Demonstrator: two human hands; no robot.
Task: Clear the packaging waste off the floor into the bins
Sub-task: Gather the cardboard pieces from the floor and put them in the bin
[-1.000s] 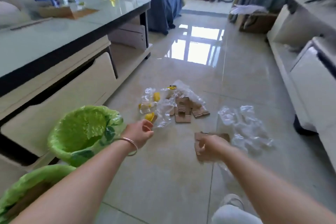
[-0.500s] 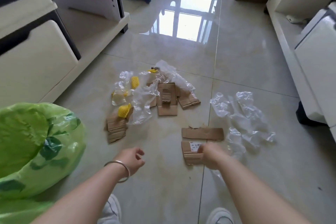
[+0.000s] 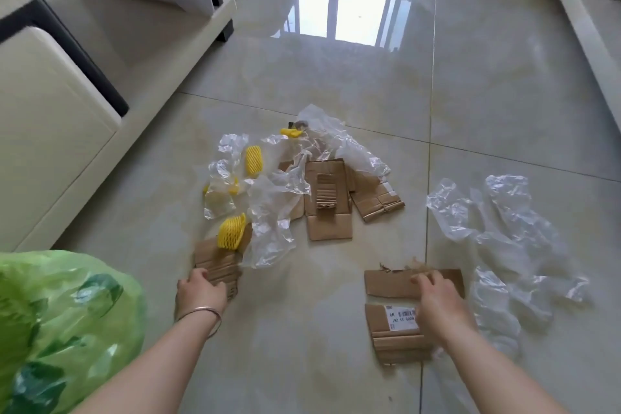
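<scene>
While I crouched over the glossy tiled floor (image 3: 336,84), the green-lined bin (image 3: 60,323) sat at my near left, and I place everything from it. Farthest right of the bin lay a spread of crumpled clear plastic (image 3: 510,228). Beyond the bin, toward the middle of the floor, sat the main heap: more clear film (image 3: 272,212) tangled over flattened cardboard pieces (image 3: 331,202), with yellow foam nets (image 3: 231,232) among them. Well right of the bin lay two separate cardboard scraps, a torn strip (image 3: 389,284) and, nearer me, a labelled piece (image 3: 393,336). My right hand (image 3: 437,302) rested over both, fingers curled loosely on the strip's top edge; whether it gripped, I could not tell. Just right of the bin, my left hand (image 3: 201,292), bangle at the wrist, had fingers curled onto the near edge of a corrugated piece (image 3: 215,262), one yellow net lying on its far end.
</scene>
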